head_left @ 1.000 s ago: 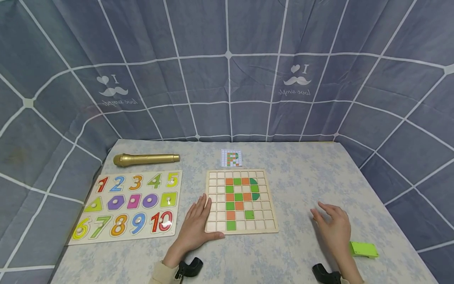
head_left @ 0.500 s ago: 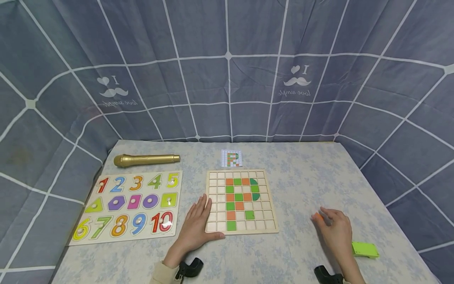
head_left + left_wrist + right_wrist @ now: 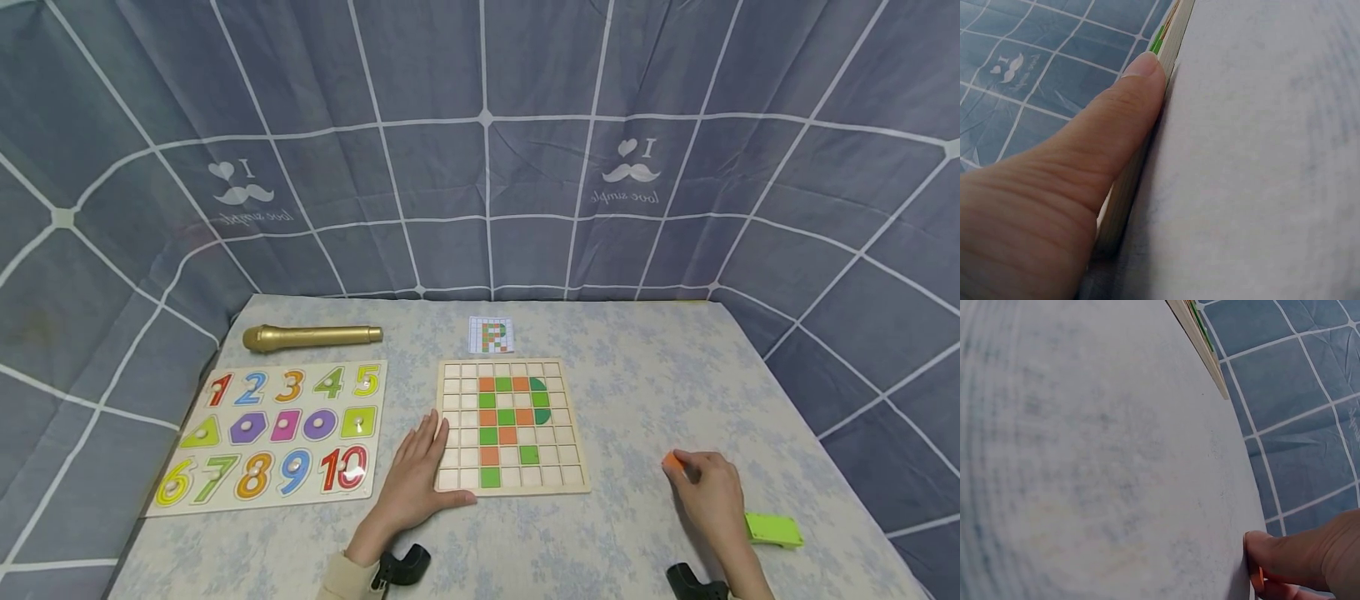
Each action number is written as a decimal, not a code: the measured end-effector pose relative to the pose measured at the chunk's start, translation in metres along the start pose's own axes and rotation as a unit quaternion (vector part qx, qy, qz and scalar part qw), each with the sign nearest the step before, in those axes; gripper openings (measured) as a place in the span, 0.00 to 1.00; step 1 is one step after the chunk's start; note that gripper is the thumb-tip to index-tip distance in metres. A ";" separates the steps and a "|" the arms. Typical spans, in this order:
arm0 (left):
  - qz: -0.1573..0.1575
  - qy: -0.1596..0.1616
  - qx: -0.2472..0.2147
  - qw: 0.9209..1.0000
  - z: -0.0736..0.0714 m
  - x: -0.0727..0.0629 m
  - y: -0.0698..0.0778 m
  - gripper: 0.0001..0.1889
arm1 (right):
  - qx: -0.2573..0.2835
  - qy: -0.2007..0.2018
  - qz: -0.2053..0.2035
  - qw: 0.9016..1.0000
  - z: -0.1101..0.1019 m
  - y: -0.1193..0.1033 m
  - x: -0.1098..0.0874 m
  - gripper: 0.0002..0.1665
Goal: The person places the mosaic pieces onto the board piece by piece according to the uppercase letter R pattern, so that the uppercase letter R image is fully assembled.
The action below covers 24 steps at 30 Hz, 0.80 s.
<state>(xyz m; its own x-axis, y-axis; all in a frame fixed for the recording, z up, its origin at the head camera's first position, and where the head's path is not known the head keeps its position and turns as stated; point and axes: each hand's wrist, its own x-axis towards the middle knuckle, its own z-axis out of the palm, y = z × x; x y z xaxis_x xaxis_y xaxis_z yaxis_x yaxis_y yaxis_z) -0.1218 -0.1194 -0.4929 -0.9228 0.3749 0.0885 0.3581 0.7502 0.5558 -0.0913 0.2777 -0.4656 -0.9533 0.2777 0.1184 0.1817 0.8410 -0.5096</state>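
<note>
A wooden grid board point(image 3: 566, 477) lies in the middle of the table, with orange and green tiles set in it in the shape of a letter R. My left hand point(image 3: 412, 475) rests at its lower left corner, fingers straight along the left side and thumb point(image 3: 1138, 87) against the front edge. To the right of the board, my right hand point(image 3: 708, 492) pinches a small orange tile point(image 3: 672, 458) between thumb and fingers, low over the table. In the right wrist view only a sliver of the orange tile point(image 3: 1256, 575) shows beside the thumb.
Behind the board lies a small printed card point(image 3: 491, 335) with an R pattern. On the left are a number-and-shape puzzle board point(image 3: 262, 396) and a gold microphone point(image 3: 311, 337). A bright green block-like object point(image 3: 775, 530) sits beside the right wrist.
An orange tile has come into view in the right hand's fingers, which have closed on it and dipped slightly. The left hand and the board have stayed put.
</note>
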 end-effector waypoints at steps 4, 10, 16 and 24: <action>0.001 0.001 0.001 1.000 0.000 0.000 0.000 0.60 | 0.003 0.001 -0.007 1.000 -0.001 0.002 0.001 0.17; 0.005 0.006 0.001 1.000 0.000 0.000 0.000 0.59 | 0.014 -0.012 -0.005 1.000 -0.005 0.003 0.003 0.16; 0.004 0.007 -0.002 1.000 0.001 0.000 0.000 0.60 | 0.010 -0.021 0.008 1.000 -0.008 -0.002 0.002 0.13; 0.005 0.010 -0.005 1.000 0.001 0.000 0.000 0.60 | 0.136 -0.080 -0.059 0.986 0.006 -0.034 0.000 0.12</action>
<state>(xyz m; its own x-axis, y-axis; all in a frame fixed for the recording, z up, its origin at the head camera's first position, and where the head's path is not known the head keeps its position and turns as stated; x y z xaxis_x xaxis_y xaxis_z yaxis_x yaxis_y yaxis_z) -0.1217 -0.1190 -0.4942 -0.9221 0.3710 0.1103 0.3654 0.7407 0.5637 -0.0993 0.2462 -0.4537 -0.9936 0.0913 0.0659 0.0171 0.7010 -0.7129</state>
